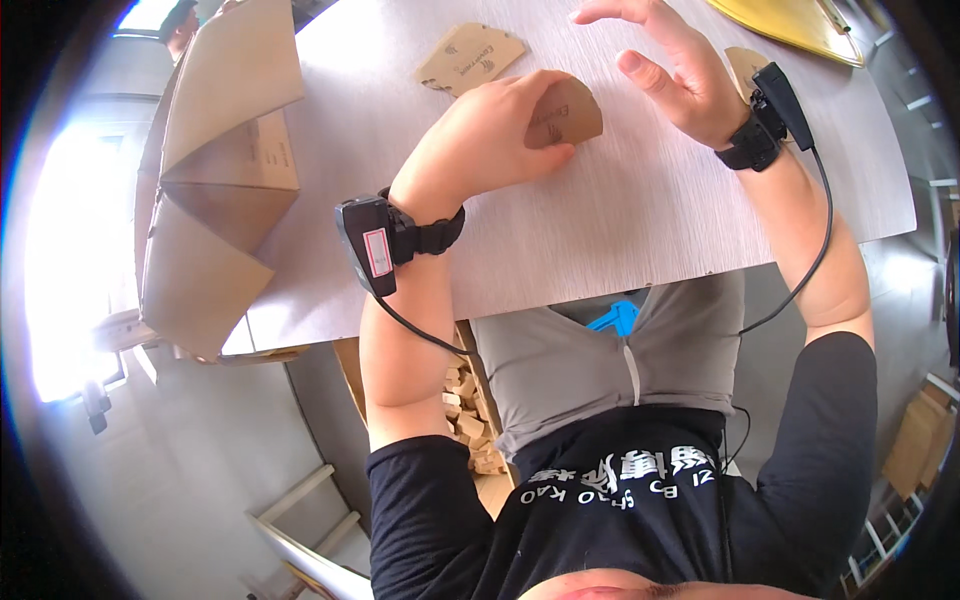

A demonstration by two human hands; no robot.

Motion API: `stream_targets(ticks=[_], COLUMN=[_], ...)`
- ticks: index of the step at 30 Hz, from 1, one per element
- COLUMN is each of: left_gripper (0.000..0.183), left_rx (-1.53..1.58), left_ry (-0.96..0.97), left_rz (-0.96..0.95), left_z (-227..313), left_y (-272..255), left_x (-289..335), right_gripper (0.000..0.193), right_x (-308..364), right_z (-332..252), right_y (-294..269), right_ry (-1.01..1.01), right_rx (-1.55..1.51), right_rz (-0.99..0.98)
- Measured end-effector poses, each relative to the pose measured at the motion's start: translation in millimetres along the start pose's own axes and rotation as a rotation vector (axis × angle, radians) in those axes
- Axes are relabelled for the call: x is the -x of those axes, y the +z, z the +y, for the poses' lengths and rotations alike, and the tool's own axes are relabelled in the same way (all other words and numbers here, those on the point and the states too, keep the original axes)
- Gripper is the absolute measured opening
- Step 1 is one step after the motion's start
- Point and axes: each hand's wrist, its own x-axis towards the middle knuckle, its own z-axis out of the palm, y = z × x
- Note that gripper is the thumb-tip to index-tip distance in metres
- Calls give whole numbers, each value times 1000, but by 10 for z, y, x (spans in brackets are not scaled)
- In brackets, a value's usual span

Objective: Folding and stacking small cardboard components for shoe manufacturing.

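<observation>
1. While the right hand [695,85] is held with its grip spread, a printed cardboard piece [567,117] is pinched in the left hand's [485,130] grip over the desk [620,225].
2. Another cardboard piece [468,58] is seen beyond.

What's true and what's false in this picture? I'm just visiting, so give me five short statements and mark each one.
1. The left hand has a brown cardboard piece between its thumb and fingers. True.
2. The right hand is clenched around a pen. False: its fingers are spread, with nothing visible in its grip.
3. An open cardboard box is at the left side of the table. True.
4. Only the left wrist wears a strap. False: both wrists wear black straps.
5. The curved object at the table's far right is green. False: it is yellow.
</observation>
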Motion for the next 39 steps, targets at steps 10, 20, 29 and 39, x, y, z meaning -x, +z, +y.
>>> stream_targets(ticks=[10,20,29,39], left_gripper=[55,38,68,91], left_rx=[-252,9,865,864], left_ry=[59,-78,96,108], left_rz=[138,-4,34,-50], left_z=[146,98,-127,65], left_y=[193,201,198,210], left_x=[3,-40,-23,-50], right_gripper=[40,48,41,15], right_x=[46,35,29,36], right_z=[28,70,-1,-82], right_y=[-7,-16,-41,-19], right_ry=[-12,-23,-223,-185], right_rx=[9,15,36,-74], right_rz=[-35,-71,-76,26])
